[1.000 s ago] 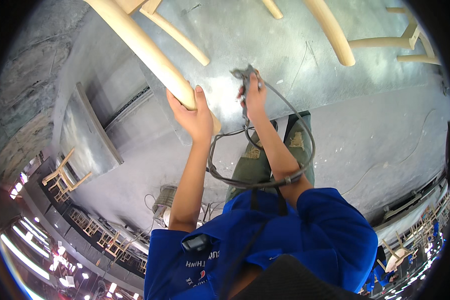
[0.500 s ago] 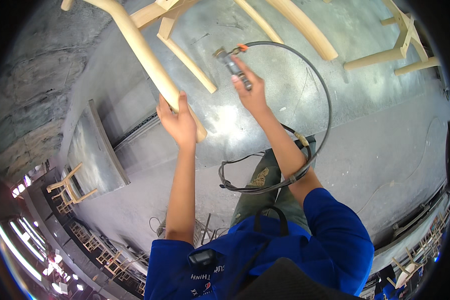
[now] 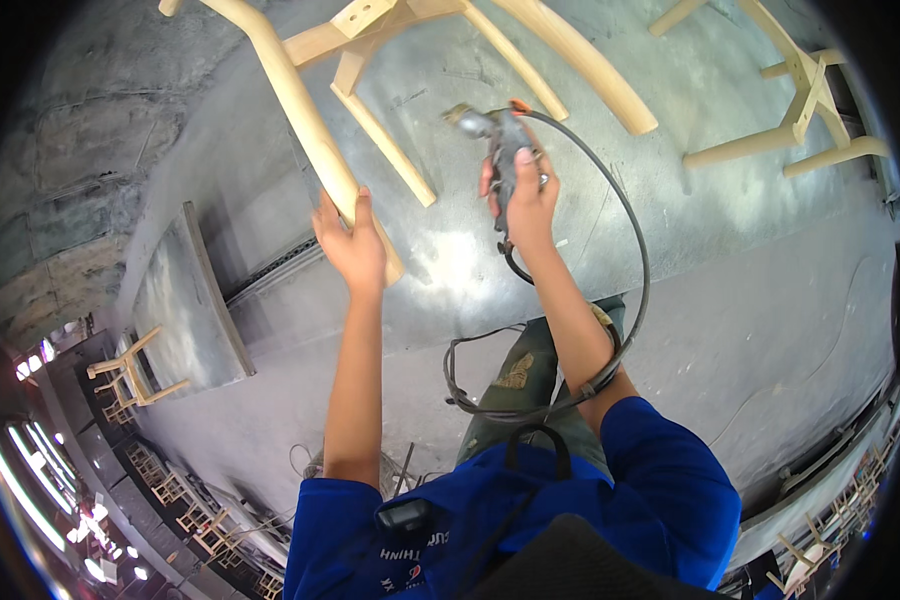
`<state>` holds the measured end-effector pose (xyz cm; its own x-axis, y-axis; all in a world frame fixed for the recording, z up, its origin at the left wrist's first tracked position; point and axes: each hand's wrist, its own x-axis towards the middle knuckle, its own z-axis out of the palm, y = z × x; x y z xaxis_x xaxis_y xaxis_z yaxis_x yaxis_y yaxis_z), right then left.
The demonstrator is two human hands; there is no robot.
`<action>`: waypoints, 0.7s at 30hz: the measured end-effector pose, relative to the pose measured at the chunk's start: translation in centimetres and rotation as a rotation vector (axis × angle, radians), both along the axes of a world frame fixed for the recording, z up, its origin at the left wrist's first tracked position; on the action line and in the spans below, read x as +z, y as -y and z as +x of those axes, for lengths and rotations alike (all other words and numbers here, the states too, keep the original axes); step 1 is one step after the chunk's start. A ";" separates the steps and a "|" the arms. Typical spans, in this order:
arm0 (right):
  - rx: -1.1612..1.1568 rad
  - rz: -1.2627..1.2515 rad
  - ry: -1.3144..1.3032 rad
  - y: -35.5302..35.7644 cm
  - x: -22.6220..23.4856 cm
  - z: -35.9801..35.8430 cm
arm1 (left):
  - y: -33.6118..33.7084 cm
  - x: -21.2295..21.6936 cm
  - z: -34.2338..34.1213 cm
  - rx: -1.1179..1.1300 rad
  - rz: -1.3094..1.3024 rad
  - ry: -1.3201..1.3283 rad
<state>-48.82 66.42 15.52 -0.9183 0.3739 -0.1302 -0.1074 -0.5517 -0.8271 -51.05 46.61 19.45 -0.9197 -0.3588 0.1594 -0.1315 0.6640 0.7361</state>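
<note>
Far left, a grey metal panel [image 3: 185,300] is leaning on edge, with a small bare-wood chair frame [image 3: 130,372] standing beyond it, well apart from the work.

I am watching the left hand [image 3: 355,240] wrapping closed around the curved pale leg [image 3: 305,125] of an unfinished wooden chair frame [image 3: 370,40], which is lying on the grey metal work surface [image 3: 450,270]. Fingers over the top of the leg, thumb to the side, a firm grip near the leg's lower end.

The right hand [image 3: 525,190] is gripping a grey handheld power tool [image 3: 500,140], closed around its body, nose pointing up and left toward the frame's short rails. The nose is hanging near the rail [image 3: 385,145] but apart from it (I cannot tell what bit is fitted). Its dark hose [image 3: 630,230] is arcing out to the right, then looping back down by the forearm.

My judgement for doing this well: be keeping the left hand clamped so the frame is not skating on the smooth metal, be bringing the tool in square to the wood, and be holding the left fingers clear of the nose.

What is standing in the way: the slack hose loop could be snagging on the long curved rail [image 3: 580,60] just beside it. Further right, another chair frame [image 3: 800,100] is lying well apart.
</note>
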 end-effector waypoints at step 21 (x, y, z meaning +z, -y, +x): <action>0.194 0.522 -0.425 -2.2 25.4 0.5 | -0.3 -3.8 15.3 -0.062 -0.031 -0.178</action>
